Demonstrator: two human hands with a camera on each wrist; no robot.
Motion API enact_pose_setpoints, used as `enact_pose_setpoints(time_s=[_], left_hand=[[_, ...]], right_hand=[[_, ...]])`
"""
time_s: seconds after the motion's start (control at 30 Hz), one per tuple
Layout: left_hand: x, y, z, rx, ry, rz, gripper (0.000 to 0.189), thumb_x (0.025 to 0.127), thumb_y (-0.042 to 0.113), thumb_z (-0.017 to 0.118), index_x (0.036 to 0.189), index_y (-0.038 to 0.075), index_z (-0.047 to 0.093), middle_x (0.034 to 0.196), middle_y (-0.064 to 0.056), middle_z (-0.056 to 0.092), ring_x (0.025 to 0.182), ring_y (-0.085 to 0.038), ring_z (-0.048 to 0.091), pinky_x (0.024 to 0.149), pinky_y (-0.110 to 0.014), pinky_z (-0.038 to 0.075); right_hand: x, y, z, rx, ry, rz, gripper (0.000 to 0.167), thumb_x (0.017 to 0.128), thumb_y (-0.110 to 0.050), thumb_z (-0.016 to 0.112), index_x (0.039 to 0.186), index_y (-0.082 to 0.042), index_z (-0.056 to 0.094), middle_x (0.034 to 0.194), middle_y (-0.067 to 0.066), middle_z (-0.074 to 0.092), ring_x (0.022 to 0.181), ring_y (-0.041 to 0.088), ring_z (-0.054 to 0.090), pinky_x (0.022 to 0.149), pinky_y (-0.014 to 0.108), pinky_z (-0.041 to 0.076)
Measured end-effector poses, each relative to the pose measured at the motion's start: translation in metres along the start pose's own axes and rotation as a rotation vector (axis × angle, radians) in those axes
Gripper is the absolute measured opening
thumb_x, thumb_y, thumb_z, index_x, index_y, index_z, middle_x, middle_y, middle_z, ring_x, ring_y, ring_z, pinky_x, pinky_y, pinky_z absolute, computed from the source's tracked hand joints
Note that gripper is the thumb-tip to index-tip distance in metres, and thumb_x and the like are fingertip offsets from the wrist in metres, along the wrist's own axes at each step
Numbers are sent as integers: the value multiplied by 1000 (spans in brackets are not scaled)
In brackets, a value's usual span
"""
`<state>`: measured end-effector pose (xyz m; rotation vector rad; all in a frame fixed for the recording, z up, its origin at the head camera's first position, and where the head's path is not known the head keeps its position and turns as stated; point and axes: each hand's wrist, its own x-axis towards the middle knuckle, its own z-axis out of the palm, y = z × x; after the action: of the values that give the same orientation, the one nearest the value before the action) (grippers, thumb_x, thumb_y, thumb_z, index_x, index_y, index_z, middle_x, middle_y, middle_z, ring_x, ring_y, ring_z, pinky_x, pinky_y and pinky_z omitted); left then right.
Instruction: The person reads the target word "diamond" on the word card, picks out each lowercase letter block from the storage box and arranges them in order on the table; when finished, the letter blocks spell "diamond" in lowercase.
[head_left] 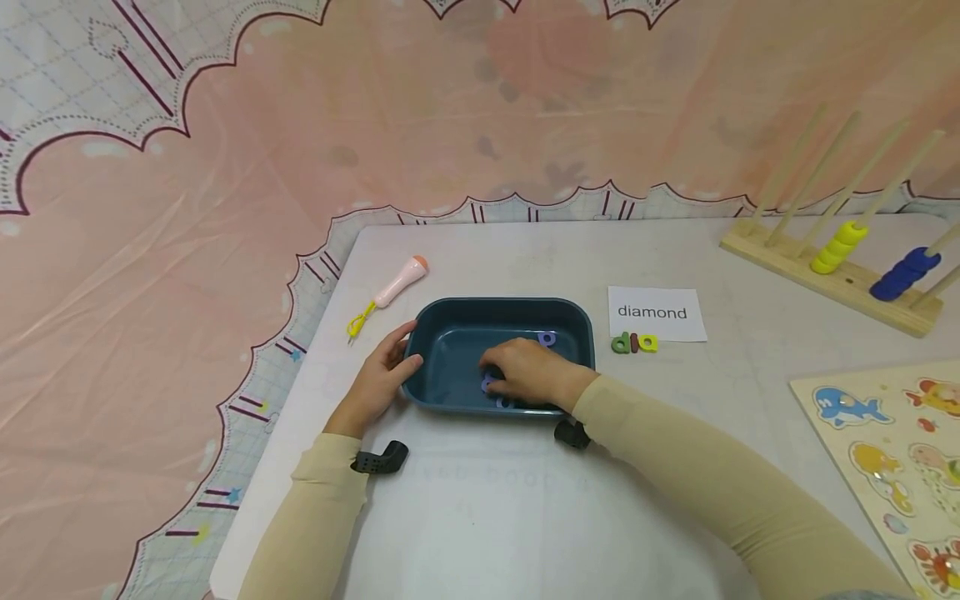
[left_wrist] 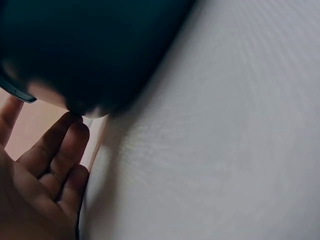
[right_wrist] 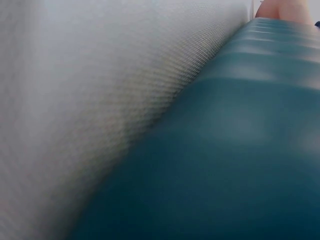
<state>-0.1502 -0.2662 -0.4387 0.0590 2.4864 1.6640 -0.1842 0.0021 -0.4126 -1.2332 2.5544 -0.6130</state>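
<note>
- We see the left hand [head_left: 375,379] loosely open, thumb and fingers against the tray [head_left: 450,325] at nine o'clock, seemingly to steady it.
- The right hand [head_left: 536,369] curls inside, fingertips at a purple letter [head_left: 485,382] just past six o'clock; we cannot tell whether it is pinched.
- At three o'clock, three letters [head_left: 634,342] line the card's [head_left: 657,313] lower edge, presumably for easy comparison.

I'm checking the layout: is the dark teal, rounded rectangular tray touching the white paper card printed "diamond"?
Apart: the head view shows white tabletop between the right rim of the tray and the card.
</note>
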Motion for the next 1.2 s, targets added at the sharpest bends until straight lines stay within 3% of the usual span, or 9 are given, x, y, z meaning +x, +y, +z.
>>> enact_pose_setpoints(time_s=[0.2,0.47,1.2], left_hand=[[-1,-1,0,6,-1,-3,61,102,19,58,157,15,32,149,-25,44,136,-38,42,111,-54,31],[-2,0,1,11,-3,-22,61,103,22,57,158,17,31,149,-24,44,135,-38,43,111,-54,32],[2,-2,0,10,-5,-11,61,103,20,57,158,16,31,148,-25,45,133,-38,45,110,-54,33]], right_hand=[[-2,0,0,20,2,24,31,96,-24,69,121,-4,68,118,8,69,112,24,64,97,39,48],[-4,0,1,45,-31,34,35,95,-10,67,129,-2,64,130,12,64,123,26,58,103,40,45],[-4,1,0,11,19,11,27,96,-10,65,121,-1,68,120,12,69,115,25,63,99,38,48]])
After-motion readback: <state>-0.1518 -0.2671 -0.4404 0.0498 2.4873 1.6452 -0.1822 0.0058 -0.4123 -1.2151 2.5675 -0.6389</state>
